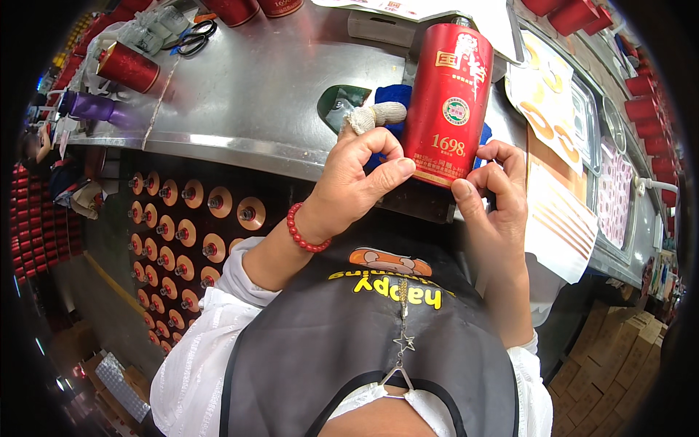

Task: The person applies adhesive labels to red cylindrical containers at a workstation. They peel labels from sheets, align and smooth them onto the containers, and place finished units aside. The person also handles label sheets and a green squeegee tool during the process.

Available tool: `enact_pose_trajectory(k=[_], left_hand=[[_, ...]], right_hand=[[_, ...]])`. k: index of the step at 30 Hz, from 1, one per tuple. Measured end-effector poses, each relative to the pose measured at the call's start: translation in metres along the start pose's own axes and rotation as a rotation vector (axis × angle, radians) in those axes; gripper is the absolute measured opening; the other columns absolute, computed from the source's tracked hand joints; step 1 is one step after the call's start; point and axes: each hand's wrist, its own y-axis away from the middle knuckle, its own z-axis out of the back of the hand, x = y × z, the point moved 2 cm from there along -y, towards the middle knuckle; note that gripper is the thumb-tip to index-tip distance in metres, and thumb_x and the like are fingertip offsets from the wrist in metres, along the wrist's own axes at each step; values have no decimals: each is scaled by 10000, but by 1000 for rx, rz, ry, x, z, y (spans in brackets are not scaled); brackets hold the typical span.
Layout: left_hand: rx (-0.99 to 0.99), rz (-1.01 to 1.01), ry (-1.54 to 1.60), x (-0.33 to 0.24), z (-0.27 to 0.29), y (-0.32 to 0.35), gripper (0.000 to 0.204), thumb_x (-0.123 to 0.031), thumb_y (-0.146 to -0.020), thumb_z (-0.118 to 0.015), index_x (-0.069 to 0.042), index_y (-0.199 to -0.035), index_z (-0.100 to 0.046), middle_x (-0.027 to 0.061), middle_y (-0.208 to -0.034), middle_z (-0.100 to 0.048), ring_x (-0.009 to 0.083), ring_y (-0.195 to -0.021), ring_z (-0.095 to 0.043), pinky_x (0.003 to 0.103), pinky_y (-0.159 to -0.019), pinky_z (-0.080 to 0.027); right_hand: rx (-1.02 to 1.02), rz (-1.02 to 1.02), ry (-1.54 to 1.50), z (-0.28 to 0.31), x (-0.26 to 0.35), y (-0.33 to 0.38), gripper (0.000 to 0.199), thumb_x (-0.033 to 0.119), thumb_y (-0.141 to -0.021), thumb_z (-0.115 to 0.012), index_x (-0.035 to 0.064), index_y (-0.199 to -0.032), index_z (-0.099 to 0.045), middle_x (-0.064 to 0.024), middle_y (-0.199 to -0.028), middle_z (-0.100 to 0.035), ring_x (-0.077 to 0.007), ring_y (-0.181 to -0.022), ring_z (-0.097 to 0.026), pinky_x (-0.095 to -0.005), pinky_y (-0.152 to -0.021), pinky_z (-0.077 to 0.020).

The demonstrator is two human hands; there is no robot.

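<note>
A red cylindrical bottle (444, 109) with white and gold print and a gold band at its base lies in front of me, its base toward me. Under it is a blue cloth (393, 95). At the left of the base, my left hand (364, 167) is closed, its thumb on the gold band and a fabric finger cot (375, 115) on one finger along the bottle's side. My right hand (499, 186) is closed at the right of the base, thumb and curled forefinger at its edge. Anything thin between the fingertips is too small to make out.
A metal worktable (269, 95) runs across. Black scissors (195, 38), a purple bottle (91, 107) and another red bottle (128, 67) lie at the left. Label sheets with orange crescents (542, 95) and a strip sheet (557, 218) sit right. Several bottles (186, 233) stand below left.
</note>
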Motion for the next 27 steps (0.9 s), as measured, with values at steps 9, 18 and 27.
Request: enact_pose_trajectory(k=[9,18,27], left_hand=[[4,-56,-26,1,0,-2,179,-175,-946,-659,-49,-857,-567,-23,-878,-512,46,-771,-449,215,-671,-393],[-35,-16,19,1,-2,-3,213,-246,-870,-737,-86,-823,-605,154,-1206,-522,282,-1160,-436,401,-1041,-311],[-31,-132,-94,0,-1,-5,213,-222,-933,-668,-47,-842,-585,7,-825,-568,94,-832,-491,257,-759,-404]], right_hand=[[9,-34,-14,0,-2,2,203,105,-818,-758,7,-757,-591,-168,-990,-521,-271,-1055,-510,-360,-806,-461],[20,-69,-40,0,-2,2,208,102,-817,-761,9,-755,-586,-157,-1011,-515,-227,-1015,-501,-290,-690,-441],[28,-44,-26,1,-4,2,219,117,-820,-763,10,-756,-583,-156,-1062,-501,-200,-979,-490,-268,-644,-417]])
